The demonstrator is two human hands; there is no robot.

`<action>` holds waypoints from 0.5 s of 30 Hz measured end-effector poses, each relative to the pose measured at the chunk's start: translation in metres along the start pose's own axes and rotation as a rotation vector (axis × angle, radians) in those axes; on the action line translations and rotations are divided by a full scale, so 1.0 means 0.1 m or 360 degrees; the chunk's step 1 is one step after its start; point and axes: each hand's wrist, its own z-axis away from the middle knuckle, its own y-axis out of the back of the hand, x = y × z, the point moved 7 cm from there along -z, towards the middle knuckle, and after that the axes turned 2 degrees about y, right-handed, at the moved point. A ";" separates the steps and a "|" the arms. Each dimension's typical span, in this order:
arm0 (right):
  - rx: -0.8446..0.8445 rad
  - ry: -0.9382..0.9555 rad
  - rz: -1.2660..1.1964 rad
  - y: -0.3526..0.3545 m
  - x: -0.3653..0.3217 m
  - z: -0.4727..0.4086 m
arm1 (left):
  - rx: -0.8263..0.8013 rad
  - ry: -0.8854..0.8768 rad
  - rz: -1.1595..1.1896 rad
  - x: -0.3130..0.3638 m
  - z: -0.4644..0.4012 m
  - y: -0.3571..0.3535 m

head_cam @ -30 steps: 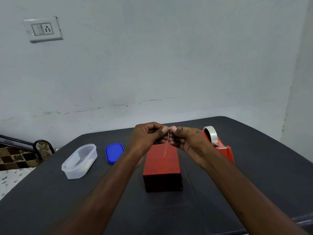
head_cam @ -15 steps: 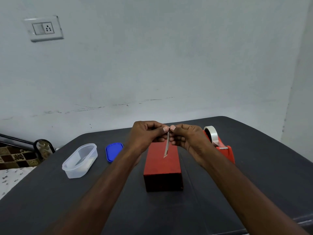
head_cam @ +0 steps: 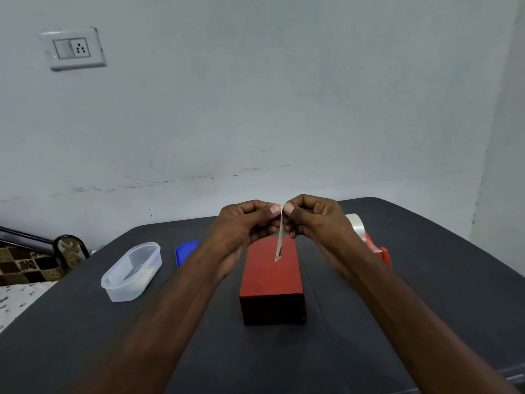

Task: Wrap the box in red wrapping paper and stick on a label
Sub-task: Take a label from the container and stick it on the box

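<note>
The box, already covered in red wrapping paper, stands on the dark table near its middle, one short end facing the camera. Above its far end hangs a narrow white label strip, seen almost edge-on, its lower tip over the box's top face; whether the tip touches the box cannot be told. The strip's upper end is pinched between the two hands, which meet thumb to thumb. The left hand holds it from the left with thumb and curled fingers, and the right hand grips it from the right in the same way. Both forearms reach in from the bottom of the view, one on each side of the box.

Just behind the right hand sits a red tape dispenser with a roll of clear tape on it, partly hidden by the wrist. To the left of the box, well apart from it, a blue lid lies flat on the table, and further left stands a clear plastic container, uncovered. A white switch plate is fixed high on the pale wall beyond the table.
</note>
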 end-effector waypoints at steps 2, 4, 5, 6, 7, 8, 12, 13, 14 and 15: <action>-0.0053 0.0038 -0.0017 -0.01 -0.08 0.01 | -0.0027 -0.0002 0.0021 0.05 0.02 -0.03; -0.0111 0.0071 -0.0047 -0.03 -0.15 0.02 | -0.0050 -0.0020 0.0013 0.11 0.05 -0.04; -0.0135 0.0079 -0.0066 -0.04 -0.18 0.02 | -0.0059 -0.0027 0.0011 0.14 0.07 -0.05; -0.0160 0.0086 -0.0084 -0.05 -0.20 0.02 | -0.0068 -0.0032 0.0011 0.17 0.09 -0.05; -0.0182 0.0088 -0.0096 -0.05 -0.23 0.03 | -0.0073 -0.0038 0.0011 0.19 0.10 -0.05; -0.0199 0.0090 -0.0103 -0.06 -0.24 0.03 | -0.0072 -0.0046 0.0006 0.21 0.12 -0.05; -0.0219 0.0105 -0.0106 -0.08 -0.30 0.03 | -0.0027 -0.0113 -0.0067 0.31 0.15 -0.05; -0.0222 0.0110 -0.0107 -0.08 -0.31 0.03 | -0.0023 -0.0122 -0.0079 0.32 0.16 -0.05; -0.0222 0.0114 -0.0107 -0.09 -0.32 0.03 | -0.0020 -0.0127 -0.0085 0.32 0.17 -0.05; -0.0220 0.0118 -0.0105 -0.10 -0.33 0.04 | -0.0013 -0.0133 -0.0089 0.33 0.18 -0.05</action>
